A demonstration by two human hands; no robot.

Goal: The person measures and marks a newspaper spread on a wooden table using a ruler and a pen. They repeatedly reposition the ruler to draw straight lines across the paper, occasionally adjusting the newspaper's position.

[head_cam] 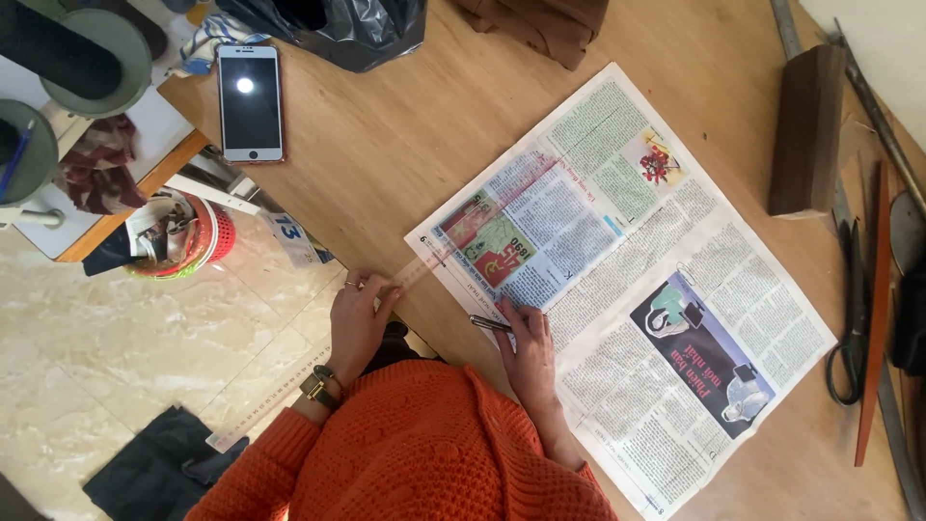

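A long clear ruler (386, 289) lies slantwise across the near left corner of an open newspaper (627, 280), its far end over the printed columns and its near end sticking out past the edge of the wooden surface (405, 125) above the tiled floor (116, 328). The left hand (359, 323) presses on the ruler just at the surface's edge, fingers curled down onto it, a watch (316, 388) on the wrist. The right hand (526, 352) rests on the newspaper's near edge, just beside the ruler, and holds a pen (490, 324) between thumb and fingers, the pen lying nearly flat with its tip toward the ruler. Both arms wear an orange knitted sweater (424, 453).

The newspaper is spread flat, covering much of the surface. Well apart from it, at the far left corner, a smartphone (250, 101) lies face up beside a black plastic bag (338, 29). On the right, a dark wooden block (805, 130) stands near the newspaper's far corner, and black scissors (849, 318) lie beside a long reddish wooden strip (873, 318). A red basket (178, 236) sits on the floor below the surface's left edge.
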